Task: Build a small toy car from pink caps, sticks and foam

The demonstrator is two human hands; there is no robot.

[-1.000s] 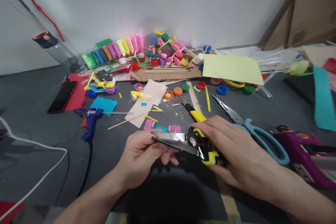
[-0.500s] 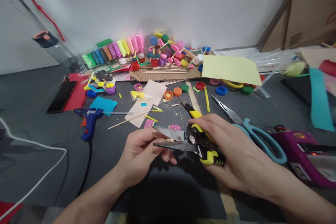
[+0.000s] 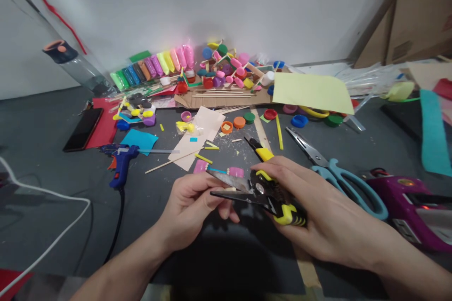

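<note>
My right hand (image 3: 310, 211) is wrapped round the yellow-and-black handles of a pair of shears (image 3: 259, 189). Their blades stand part-way apart and point left. My left hand (image 3: 196, 209) is closed, thumb against fingers, right beside the blade tips. A pale stub, like the end of a small wooden stick (image 3: 231, 189), shows between the blades; the rest of it is hidden by my fingers. Just behind the blades lie two pink pieces (image 3: 235, 172) with a thin blue strip between them. A yellow-and-black utility knife (image 3: 260, 149) lies beyond my right hand.
Blue-handled scissors (image 3: 339, 178) and a purple device (image 3: 413, 207) are on the right. At left lie a blue glue gun (image 3: 122, 164), a phone (image 3: 84, 130) and a white cable (image 3: 52, 193). Bottle caps (image 3: 239, 122), sticks and clay packets (image 3: 162, 63) fill the back.
The shears have shifted slightly right and their blades are a little closer together around the pale stub. My left hand stays nearly in place.
</note>
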